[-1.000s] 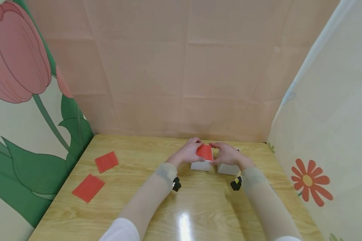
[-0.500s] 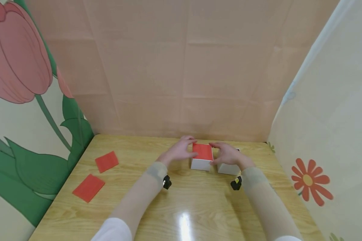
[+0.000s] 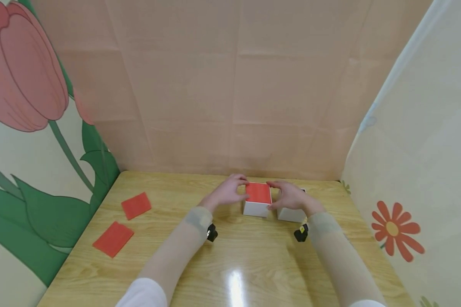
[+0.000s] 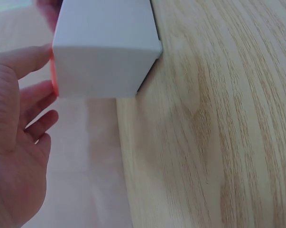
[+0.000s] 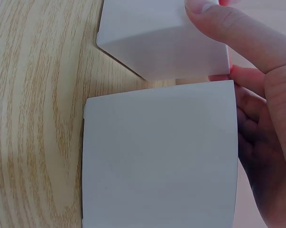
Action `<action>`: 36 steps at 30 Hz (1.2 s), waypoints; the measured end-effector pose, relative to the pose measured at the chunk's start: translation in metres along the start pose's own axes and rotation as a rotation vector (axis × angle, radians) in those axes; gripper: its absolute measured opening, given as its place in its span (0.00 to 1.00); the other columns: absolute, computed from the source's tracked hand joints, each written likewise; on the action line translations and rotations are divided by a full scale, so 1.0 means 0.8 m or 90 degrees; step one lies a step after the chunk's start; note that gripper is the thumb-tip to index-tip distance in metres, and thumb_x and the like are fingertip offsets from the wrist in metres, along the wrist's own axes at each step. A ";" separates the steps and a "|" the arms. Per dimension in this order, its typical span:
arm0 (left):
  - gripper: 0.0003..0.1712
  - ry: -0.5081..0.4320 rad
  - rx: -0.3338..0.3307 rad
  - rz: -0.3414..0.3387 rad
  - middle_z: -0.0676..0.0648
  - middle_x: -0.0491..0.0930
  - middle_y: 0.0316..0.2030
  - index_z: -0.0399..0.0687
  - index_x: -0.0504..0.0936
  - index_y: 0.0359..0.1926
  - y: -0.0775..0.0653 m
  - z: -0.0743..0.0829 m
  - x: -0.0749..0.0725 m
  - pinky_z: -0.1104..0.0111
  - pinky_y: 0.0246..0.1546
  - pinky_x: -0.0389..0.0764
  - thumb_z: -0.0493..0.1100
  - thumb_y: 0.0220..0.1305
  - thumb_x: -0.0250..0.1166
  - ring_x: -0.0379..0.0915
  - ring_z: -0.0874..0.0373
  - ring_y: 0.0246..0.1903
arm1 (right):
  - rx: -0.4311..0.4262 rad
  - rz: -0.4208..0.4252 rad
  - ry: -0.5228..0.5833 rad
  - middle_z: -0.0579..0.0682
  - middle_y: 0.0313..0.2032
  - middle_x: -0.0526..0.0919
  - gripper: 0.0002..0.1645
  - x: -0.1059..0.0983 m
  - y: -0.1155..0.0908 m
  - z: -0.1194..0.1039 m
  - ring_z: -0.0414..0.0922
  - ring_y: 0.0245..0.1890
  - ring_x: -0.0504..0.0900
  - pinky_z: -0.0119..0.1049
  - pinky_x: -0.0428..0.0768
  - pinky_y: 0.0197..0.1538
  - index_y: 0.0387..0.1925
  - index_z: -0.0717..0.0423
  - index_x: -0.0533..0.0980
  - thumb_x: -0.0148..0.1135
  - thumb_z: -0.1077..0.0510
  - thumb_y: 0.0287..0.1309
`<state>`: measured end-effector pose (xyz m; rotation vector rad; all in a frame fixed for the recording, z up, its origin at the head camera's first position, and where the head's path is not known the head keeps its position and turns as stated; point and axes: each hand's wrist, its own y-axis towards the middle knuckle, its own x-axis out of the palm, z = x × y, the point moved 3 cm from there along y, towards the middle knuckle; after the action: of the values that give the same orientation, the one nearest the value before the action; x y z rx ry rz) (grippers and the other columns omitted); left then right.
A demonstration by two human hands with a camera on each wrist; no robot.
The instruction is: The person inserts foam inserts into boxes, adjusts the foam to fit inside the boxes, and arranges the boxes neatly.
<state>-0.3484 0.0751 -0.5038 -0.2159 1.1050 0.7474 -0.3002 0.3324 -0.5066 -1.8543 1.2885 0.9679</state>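
Observation:
A white box with a red square sheet on its top stands near the table's far edge. My left hand is at its left side; in the left wrist view the thumb and index fingertip touch the red edge, the other fingers loosely bent. From the right, my right hand holds the box, thumb at the near corner and index finger at the far one. Below that hand stands a second white box, partly hidden by it; its plain side fills much of the right wrist view.
Two red squares lie apart on the left of the wooden table. A pinkish cloth hangs behind the table, with flower-printed cloths at both sides.
My left hand has slid left from over the red sheet to its left edge, uncovering more of the top. The right hand and both boxes have stayed put.

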 end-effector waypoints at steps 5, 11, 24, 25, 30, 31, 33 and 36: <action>0.31 0.010 -0.018 -0.009 0.46 0.74 0.69 0.43 0.81 0.70 -0.001 0.003 0.002 0.58 0.71 0.70 0.52 0.72 0.71 0.65 0.49 0.71 | -0.008 0.000 0.003 0.55 0.75 0.71 0.64 0.002 0.000 0.001 0.54 0.34 0.79 0.60 0.75 0.63 0.83 0.50 0.63 0.85 0.39 0.50; 0.31 0.022 -0.029 -0.013 0.47 0.74 0.69 0.45 0.81 0.70 0.000 0.005 0.004 0.59 0.70 0.71 0.52 0.73 0.71 0.66 0.51 0.70 | -0.007 0.003 0.002 0.54 0.76 0.71 0.64 0.002 -0.001 0.003 0.56 0.57 0.79 0.64 0.73 0.67 0.82 0.47 0.64 0.85 0.37 0.50; 0.25 0.066 -0.077 -0.021 0.46 0.78 0.66 0.43 0.88 0.61 0.012 0.022 0.002 0.62 0.68 0.72 0.50 0.68 0.72 0.68 0.51 0.68 | -0.003 0.004 0.004 0.56 0.76 0.70 0.62 0.001 -0.005 0.001 0.58 0.60 0.75 0.64 0.72 0.68 0.82 0.48 0.64 0.85 0.40 0.51; 0.24 0.072 -0.080 -0.021 0.46 0.79 0.65 0.43 0.88 0.60 0.013 0.024 0.001 0.62 0.68 0.72 0.50 0.68 0.73 0.68 0.51 0.68 | -0.002 0.004 0.004 0.56 0.76 0.70 0.62 0.001 -0.005 0.001 0.58 0.61 0.75 0.64 0.71 0.68 0.82 0.48 0.64 0.85 0.40 0.51; 0.22 0.123 -0.073 -0.024 0.47 0.80 0.63 0.46 0.89 0.60 0.020 0.035 0.001 0.62 0.65 0.75 0.48 0.67 0.72 0.70 0.52 0.66 | -0.014 0.010 0.003 0.56 0.75 0.72 0.63 0.001 -0.006 0.001 0.59 0.64 0.75 0.65 0.71 0.68 0.82 0.51 0.64 0.86 0.40 0.50; 0.23 0.126 -0.069 -0.026 0.48 0.80 0.64 0.47 0.89 0.61 0.022 0.038 0.002 0.62 0.65 0.75 0.48 0.68 0.72 0.70 0.52 0.66 | -0.016 0.012 0.002 0.56 0.75 0.72 0.62 0.000 -0.006 0.001 0.58 0.64 0.75 0.65 0.72 0.68 0.82 0.51 0.65 0.86 0.40 0.50; 0.24 0.120 -0.058 -0.029 0.48 0.80 0.64 0.47 0.87 0.64 0.026 0.045 0.004 0.61 0.65 0.75 0.48 0.69 0.72 0.70 0.52 0.66 | -0.023 0.012 0.002 0.56 0.75 0.72 0.62 0.001 -0.006 0.002 0.56 0.56 0.80 0.64 0.72 0.68 0.82 0.51 0.65 0.86 0.40 0.50; 0.26 0.089 -0.047 -0.027 0.48 0.79 0.66 0.47 0.86 0.66 0.031 0.055 0.009 0.61 0.66 0.75 0.50 0.71 0.72 0.70 0.53 0.67 | -0.029 0.011 0.001 0.57 0.74 0.72 0.62 0.001 -0.006 0.004 0.50 0.37 0.80 0.62 0.74 0.66 0.82 0.51 0.65 0.86 0.40 0.51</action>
<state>-0.3305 0.1195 -0.4850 -0.3577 1.2018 0.7451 -0.2961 0.3362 -0.5080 -1.8816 1.2958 1.0121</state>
